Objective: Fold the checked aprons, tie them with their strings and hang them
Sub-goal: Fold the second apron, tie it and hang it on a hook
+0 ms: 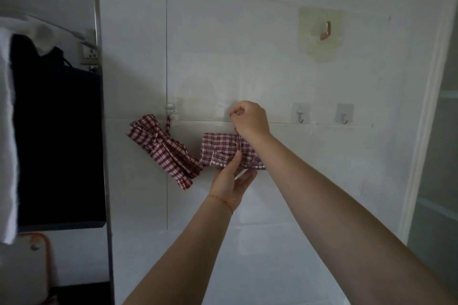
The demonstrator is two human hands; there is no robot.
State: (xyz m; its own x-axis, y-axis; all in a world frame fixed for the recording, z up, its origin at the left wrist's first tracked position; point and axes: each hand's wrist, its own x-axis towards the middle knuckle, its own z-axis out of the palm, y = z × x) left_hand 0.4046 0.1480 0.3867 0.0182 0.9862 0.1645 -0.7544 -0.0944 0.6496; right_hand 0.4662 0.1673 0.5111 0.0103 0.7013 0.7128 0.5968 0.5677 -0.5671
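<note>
Checked woven cloth aprons (218,150) hang against smooth, glossy white wall tiles (309,168) with small metal hooks (300,116).

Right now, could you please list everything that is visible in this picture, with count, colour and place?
hanging apron: one, red and white checked, folded, on the leftmost small hook
held apron: one, red and white checked, folded, against the wall centre
free small hooks: two, grey, right of the hands
large hook: one, copper, upper right
tiled wall: white, background
black object: one, left
white cloth: one, far left
socket: one, white, upper left
left hand: supports the held apron from below
right hand: pinches something at the wall
</note>
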